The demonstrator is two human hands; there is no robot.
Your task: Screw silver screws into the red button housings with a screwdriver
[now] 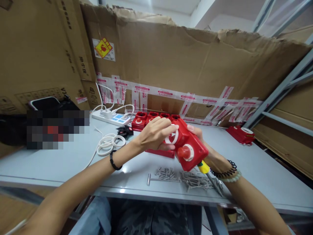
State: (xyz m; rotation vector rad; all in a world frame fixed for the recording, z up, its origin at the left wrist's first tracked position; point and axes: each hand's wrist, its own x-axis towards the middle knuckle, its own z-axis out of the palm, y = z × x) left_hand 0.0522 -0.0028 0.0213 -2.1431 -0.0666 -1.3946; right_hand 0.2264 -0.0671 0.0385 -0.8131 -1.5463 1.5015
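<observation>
Aloft over the table (259, 163), a red box (199, 152) was gripped by the right hand (195, 132), and a white ring (175, 137) was pinched against it by the left hand (156, 132). Screws (165, 173) were heaped below, near the table's front edge.

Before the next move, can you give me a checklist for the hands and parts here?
1. Right hand supporting the red housing: ok.
2. Left hand fingers on the white ring: ok.
3. White ring fully seated: cannot tell, fingers cover part.
4. Yellow-handled tool gripped by the right hand: cannot tell; it juts below the housing.
5. Screws contained: not ok, loose on the table.
</observation>
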